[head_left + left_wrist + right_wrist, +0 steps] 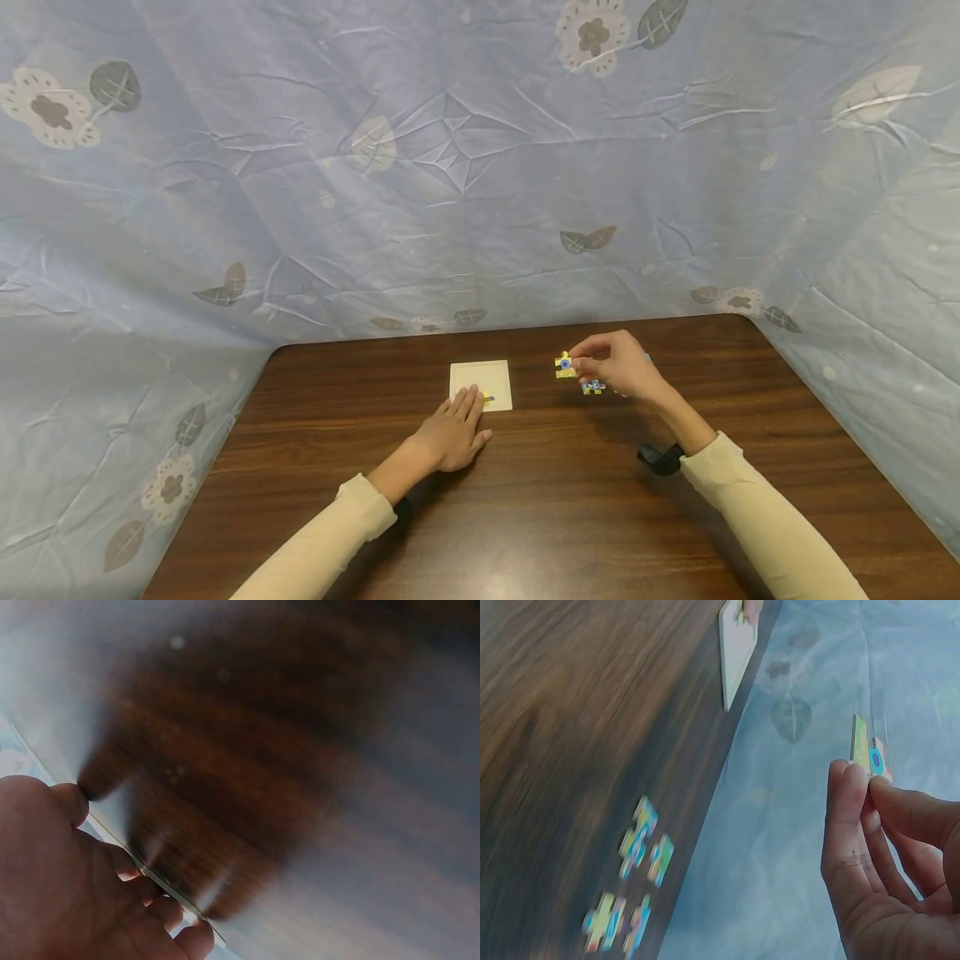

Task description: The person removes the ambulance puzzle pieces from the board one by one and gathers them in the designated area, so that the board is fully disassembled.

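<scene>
My right hand [621, 364] pinches a yellow jigsaw puzzle piece [563, 367] with a blue round mark, held above the table between thumb and fingertips. The right wrist view shows the same puzzle piece [859, 744] from its side. With fingers extended, my left hand [450, 435] rests on the near left part of a square cream puzzle tray [480, 373]. A small yellow piece [488, 398] lies in the tray beside those fingers, partly hidden by them. In the left wrist view, the left hand's fingers [161, 911] touch the tray's edge.
Several loose puzzle pieces [639, 838] lie on the brown wooden table [540, 500], near and partly beneath my right hand. One of these pieces [593, 387] shows in the head view. Blue flowered cloth [465, 208] hangs behind the table and along its sides.
</scene>
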Tool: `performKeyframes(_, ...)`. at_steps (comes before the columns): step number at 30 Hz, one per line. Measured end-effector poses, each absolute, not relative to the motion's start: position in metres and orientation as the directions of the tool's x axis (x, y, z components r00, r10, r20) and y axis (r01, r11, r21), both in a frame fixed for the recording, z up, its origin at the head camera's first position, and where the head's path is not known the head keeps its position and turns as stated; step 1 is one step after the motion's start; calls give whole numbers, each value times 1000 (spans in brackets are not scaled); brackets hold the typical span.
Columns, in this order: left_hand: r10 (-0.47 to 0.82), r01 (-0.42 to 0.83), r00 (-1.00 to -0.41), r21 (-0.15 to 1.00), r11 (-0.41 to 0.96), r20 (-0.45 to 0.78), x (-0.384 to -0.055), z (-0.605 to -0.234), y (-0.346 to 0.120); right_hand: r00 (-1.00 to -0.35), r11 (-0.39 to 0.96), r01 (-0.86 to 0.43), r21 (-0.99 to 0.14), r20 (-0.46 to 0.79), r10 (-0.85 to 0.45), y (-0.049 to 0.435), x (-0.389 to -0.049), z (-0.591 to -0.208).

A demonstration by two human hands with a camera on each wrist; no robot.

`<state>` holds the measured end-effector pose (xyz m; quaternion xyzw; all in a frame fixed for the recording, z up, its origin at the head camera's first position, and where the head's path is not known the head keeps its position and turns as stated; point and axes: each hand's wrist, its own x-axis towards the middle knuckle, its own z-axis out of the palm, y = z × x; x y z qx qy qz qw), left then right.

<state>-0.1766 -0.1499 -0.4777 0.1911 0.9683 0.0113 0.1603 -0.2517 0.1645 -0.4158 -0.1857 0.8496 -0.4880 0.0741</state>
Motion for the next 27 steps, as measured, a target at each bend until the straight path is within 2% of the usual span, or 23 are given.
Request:
performKeyframes(11,372,365,-874,82,927,-314,-176,-477,-150,-935,553,-235,-799,30,-353,218,-240,-411)
performKeyframes(21,374,370,-873,75,926,-313,-177,-477,-149,-927,543,-146,-827,-78,-367,262,-237,-424)
performKeyframes(27,369,365,-874,75,928,-316,-177,-475,-150,-923,555,-42,-831,-180,-339,282,-239,-436)
